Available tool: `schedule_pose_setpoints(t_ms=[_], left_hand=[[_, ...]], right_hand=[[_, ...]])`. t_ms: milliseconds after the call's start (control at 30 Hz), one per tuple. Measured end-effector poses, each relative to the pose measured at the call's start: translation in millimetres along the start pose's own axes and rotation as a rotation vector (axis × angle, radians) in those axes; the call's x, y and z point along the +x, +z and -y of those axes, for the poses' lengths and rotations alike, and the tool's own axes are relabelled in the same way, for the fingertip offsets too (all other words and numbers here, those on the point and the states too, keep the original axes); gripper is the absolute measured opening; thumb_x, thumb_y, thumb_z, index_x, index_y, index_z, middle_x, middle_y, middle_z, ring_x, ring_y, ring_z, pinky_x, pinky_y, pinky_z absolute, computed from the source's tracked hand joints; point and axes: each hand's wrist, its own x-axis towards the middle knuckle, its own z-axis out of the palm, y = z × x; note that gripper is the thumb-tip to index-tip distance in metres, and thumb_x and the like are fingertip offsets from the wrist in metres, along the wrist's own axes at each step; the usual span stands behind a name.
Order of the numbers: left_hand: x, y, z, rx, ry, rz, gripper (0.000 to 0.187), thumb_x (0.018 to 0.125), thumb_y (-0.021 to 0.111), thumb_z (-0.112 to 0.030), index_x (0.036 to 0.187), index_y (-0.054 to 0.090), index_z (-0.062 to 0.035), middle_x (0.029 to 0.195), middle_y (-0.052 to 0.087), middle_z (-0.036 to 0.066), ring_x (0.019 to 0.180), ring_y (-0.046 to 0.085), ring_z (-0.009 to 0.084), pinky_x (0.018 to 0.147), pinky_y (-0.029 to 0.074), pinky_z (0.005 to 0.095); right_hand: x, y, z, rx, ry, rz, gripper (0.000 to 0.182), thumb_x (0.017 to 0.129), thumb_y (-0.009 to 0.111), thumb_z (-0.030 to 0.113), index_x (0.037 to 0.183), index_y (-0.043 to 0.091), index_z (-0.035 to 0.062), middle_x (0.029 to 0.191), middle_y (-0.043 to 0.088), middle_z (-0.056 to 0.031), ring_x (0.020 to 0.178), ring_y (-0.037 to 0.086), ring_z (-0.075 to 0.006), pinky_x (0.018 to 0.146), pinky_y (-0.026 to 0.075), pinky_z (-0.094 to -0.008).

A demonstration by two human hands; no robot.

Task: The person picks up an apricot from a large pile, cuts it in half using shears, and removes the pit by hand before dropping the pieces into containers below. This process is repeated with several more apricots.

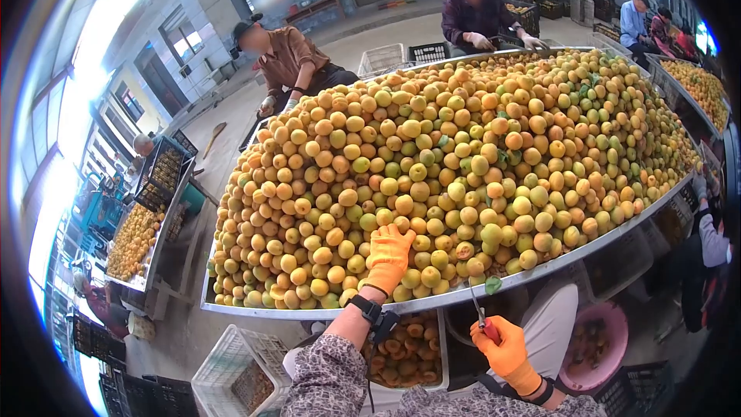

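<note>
My left hand (388, 256), in an orange glove, reaches onto the near side of a big heap of apricots (463, 162). Its fingers touch the fruit, slightly bent and apart; no apricot shows clearly gripped in them. Lower right, my right hand (505, 354), also orange-gloved, is closed around the red handle of a small knife (477, 305). The thin blade points up toward the rim of the metal-edged table (278, 313). Close to its tip, a green leaf (492, 285) lies at the rim.
Below the table, a crate of opened apricots (405, 351) sits between my arms. A white crate (239, 371) stands at left, a pink basin (594, 346) at right. Across the heap are two people (289, 62) (482, 11). Another person's sleeve (714, 235) shows at right.
</note>
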Motion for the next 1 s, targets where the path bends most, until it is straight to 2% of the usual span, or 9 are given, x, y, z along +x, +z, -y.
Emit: schedule_pose_setpoints(t_ms=[200,267,333,467,567,767,867,933,1000], left_hand=[[-13,-10,13,-0.092,0.017,0.005,0.025,0.079,0.064,-0.019,0.103,0.059,-0.0179,0.092,0.062,0.007,0.094,0.059,0.0264,0.086,0.043,0.0414],[-25,-21,19,-0.581,-0.017,-0.281,0.035,0.071,0.071,-0.02,0.103,0.057,-0.0144,0.095,0.063,0.007,0.098,0.059,0.028,0.091,0.041,0.0425],[-43,-32,17,-0.737,-0.105,-0.314,0.045,0.068,0.076,-0.014,0.108,0.056,-0.0103,0.099,0.062,0.006,0.099,0.06,0.0233,0.094,0.042,0.0394],[-91,-72,5,-1.824,-0.233,-0.316,0.052,0.073,0.072,0.008,0.119,0.051,-0.0037,0.109,0.059,0.005,0.101,0.06,0.0145,0.089,0.05,0.0278],[-134,-122,5,-2.023,-0.4,-0.052,0.057,0.074,0.071,0.003,0.127,0.05,-0.0019,0.116,0.059,0.008,0.104,0.06,0.017,0.09,0.049,0.0299],[-188,-146,6,-2.446,-0.24,0.168,0.057,0.082,0.059,-0.016,0.135,0.045,0.0026,0.113,0.057,0.011,0.1,0.059,0.0166,0.082,0.05,0.027],[-200,-141,-2,-2.51,-0.247,0.155,0.06,0.078,0.051,-0.017,0.134,0.046,0.0035,0.111,0.058,0.013,0.097,0.059,0.0167,0.082,0.049,0.0281],[-207,-145,-10,-2.207,-0.366,0.108,0.064,0.072,0.048,-0.015,0.133,0.046,0.0039,0.11,0.058,0.013,0.094,0.058,0.0164,0.083,0.049,0.0279],[-211,-144,-14,-2.465,-0.418,0.137,0.048,0.083,0.052,-0.001,0.131,0.048,0.0038,0.111,0.06,0.012,0.097,0.059,0.0156,0.082,0.049,0.0265]], right_hand=[[-3,4,14,0.107,0.042,0.062,0.014,0.085,0.068,0.008,0.093,0.063,-0.0023,0.075,0.062,-0.0012,0.068,0.054,-0.005,0.064,0.045,-0.0212],[0,4,20,0.14,0.045,0.109,0.016,0.086,0.067,0.01,0.095,0.062,-0.0025,0.078,0.063,-0.002,0.07,0.055,-0.0055,0.066,0.046,-0.0213],[1,4,27,0.136,0.031,0.154,0.019,0.091,0.063,0.015,0.101,0.058,-0.0019,0.082,0.063,-0.0031,0.072,0.055,-0.0061,0.068,0.046,-0.0216],[9,17,48,0.224,0.052,0.315,0.031,0.097,0.058,0.031,0.103,0.054,0.0008,0.081,0.061,-0.0031,0.055,0.044,-0.0029,0.05,0.036,-0.0185],[8,31,69,0.24,0.132,0.432,0.035,0.097,0.057,0.037,0.103,0.056,0.0023,0.075,0.057,-0.001,0.049,0.037,-0.0023,0.045,0.029,-0.0187],[-5,47,83,0.274,0.252,0.688,0.039,0.098,0.053,0.042,0.1,0.057,0.003,0.063,0.046,0.0017,0.049,0.033,-0.0036,0.045,0.025,-0.019],[-13,52,86,0.286,0.291,0.734,0.039,0.098,0.053,0.041,0.099,0.057,0.0022,0.062,0.046,0.0022,0.049,0.033,-0.0041,0.046,0.026,-0.0202],[-17,56,90,0.267,0.265,0.739,0.038,0.098,0.053,0.04,0.099,0.057,0.0021,0.061,0.045,0.0024,0.05,0.033,-0.0042,0.046,0.026,-0.0206],[-21,59,89,0.246,0.229,0.747,0.037,0.099,0.053,0.039,0.098,0.057,0.0019,0.06,0.045,0.0027,0.05,0.033,-0.0043,0.047,0.026,-0.021]])
